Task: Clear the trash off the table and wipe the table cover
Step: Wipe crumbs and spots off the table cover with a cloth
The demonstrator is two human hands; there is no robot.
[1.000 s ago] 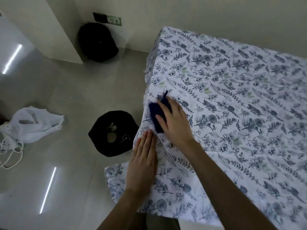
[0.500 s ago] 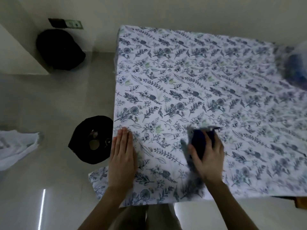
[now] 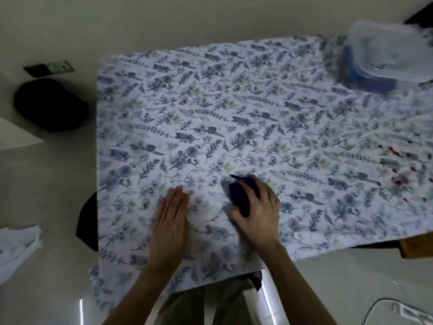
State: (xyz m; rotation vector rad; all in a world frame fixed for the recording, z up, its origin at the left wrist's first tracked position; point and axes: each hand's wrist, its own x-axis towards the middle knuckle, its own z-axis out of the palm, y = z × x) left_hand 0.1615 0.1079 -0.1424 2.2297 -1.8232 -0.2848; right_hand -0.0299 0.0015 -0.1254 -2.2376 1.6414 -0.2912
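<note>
— Right hand (image 3: pixel 257 214) first: where is it, and what is it doing?

— It lies palm down on the table cover (image 3: pixel 234 113), a little in from the near edge and roughly midway along it. Its fingers are curled over a dark blue cloth (image 3: pixel 241 195) and press it against the cover.

— Where exactly is the cloth relative to that hand?

— Under the fingers and the front of the palm. A bunched part shows to the left of the knuckles, and a thin corner pokes out past the fingertips toward the far edge. The thumb sits against the cloth's near side.

— And the left hand (image 3: pixel 172 219)?

— Flat on the cover just to the left, fingers straight and held together, palm down. It is near the cloth but does not touch it.

— What does the cover look like?

— White fabric printed with blue-grey leaves and flowers. It drapes over the table's left edge and near-left corner. Small red specks (image 3: pixel 398 174) are scattered on it near the right edge.

— Anything else on the table?

— A clear plastic container (image 3: pixel 384 55) with something blue inside stands at the far-right corner, blurred. Bare wood of the table (image 3: pixel 417 245) shows below the cover at the near-right.

— And the floor?

— A black bag (image 3: pixel 49 104) rests by the wall, and a white plastic bag (image 3: pixel 16 245) lies further left.
</note>
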